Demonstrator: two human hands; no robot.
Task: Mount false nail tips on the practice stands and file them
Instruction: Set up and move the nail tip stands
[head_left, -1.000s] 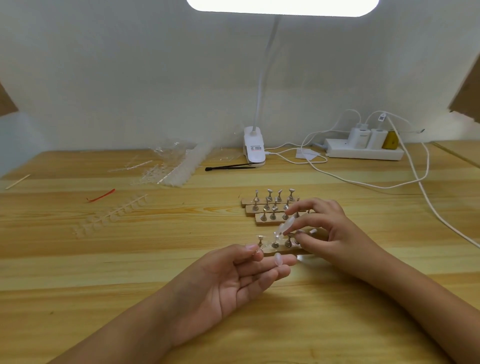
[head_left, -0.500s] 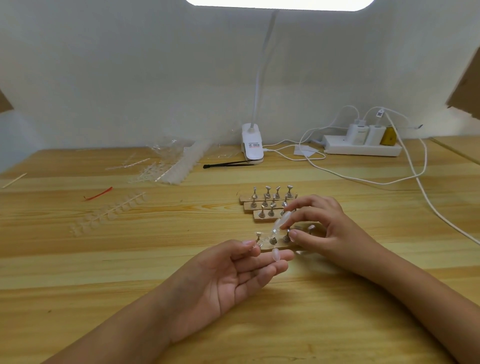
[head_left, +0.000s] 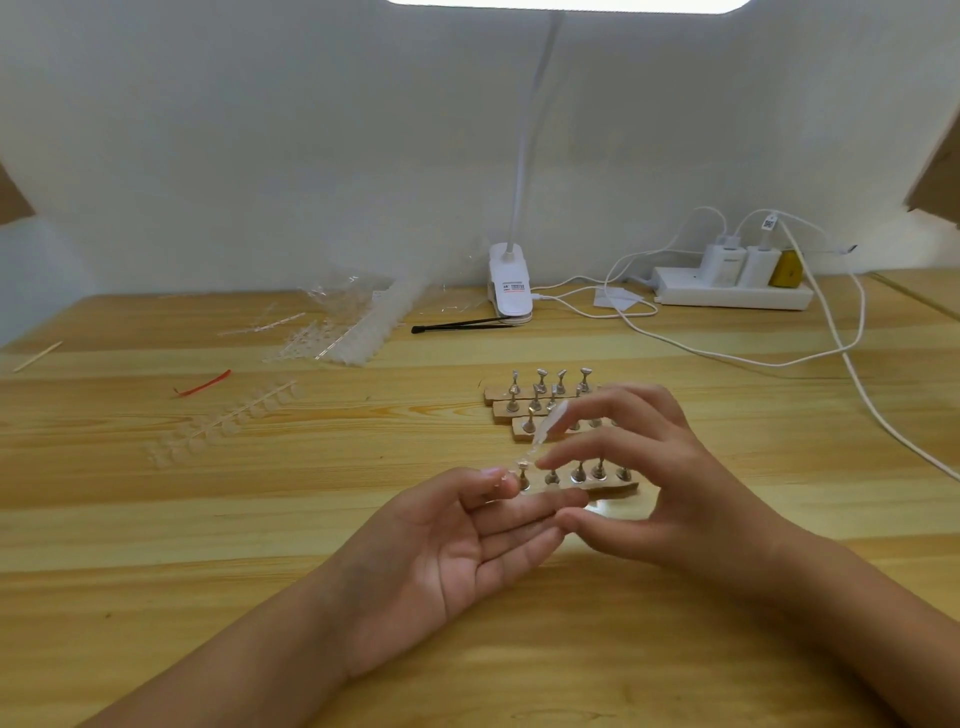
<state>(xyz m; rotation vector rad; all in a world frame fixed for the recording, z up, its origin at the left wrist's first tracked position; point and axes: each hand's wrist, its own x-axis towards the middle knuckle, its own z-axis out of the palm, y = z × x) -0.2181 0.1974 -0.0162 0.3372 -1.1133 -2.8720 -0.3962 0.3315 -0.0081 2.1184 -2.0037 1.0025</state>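
The nearest wooden practice stand (head_left: 615, 487) carries several bare metal pegs. A long clear nail tip (head_left: 549, 427) slants from my right index fingertip down to the leftmost peg (head_left: 523, 475). My right hand (head_left: 654, 467) arches over the stand and holds the tip between its index and middle fingertips, with the thumb low and apart. My left hand (head_left: 457, 545) lies palm up in front of the stand. Its fingers are straight and its thumb tip is beside the leftmost peg. Three more stands (head_left: 519, 402) sit behind, partly hidden by my right hand.
Clear nail-tip strips (head_left: 223, 421) and a pile of tips (head_left: 358, 332) lie at the left, with a red strip (head_left: 202, 385) and a wooden stick (head_left: 37, 356). At the back are a thin black tool (head_left: 457, 326), a lamp clamp (head_left: 510, 291), and a power strip (head_left: 732, 295) with trailing cables (head_left: 852, 374).
My right hand has carried the clear tip leftward, from the middle pegs to the leftmost peg, and its thumb has dropped away from the tip. My left hand has hardly moved.
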